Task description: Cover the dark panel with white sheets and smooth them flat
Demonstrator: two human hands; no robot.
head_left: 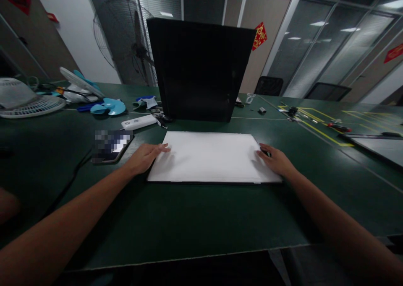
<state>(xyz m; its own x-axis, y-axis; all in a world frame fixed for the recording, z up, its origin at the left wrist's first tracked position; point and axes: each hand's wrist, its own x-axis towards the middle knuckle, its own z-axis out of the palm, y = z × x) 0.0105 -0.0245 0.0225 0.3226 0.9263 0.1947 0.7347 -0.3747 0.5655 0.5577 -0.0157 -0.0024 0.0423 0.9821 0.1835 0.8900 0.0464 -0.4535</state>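
Note:
A flat white panel (210,158) with a thin dark edge lies on the green table (201,227) in front of me. My left hand (145,157) rests at the panel's left edge, fingers stretched over its surface near the upper left corner. At the right edge, my right hand (275,159) lies with its fingertips on the white surface and its fingers apart. Neither hand is closed round the panel. Behind it stands a large black panel (203,70), upright and leaning back slightly.
Left of the panel are a phone (113,146), a white stick-shaped device (139,122), blue fan blades (108,107) and a fan grille (34,105). Small parts and a red-handled tool (339,127) lie right, beside another white panel (380,145).

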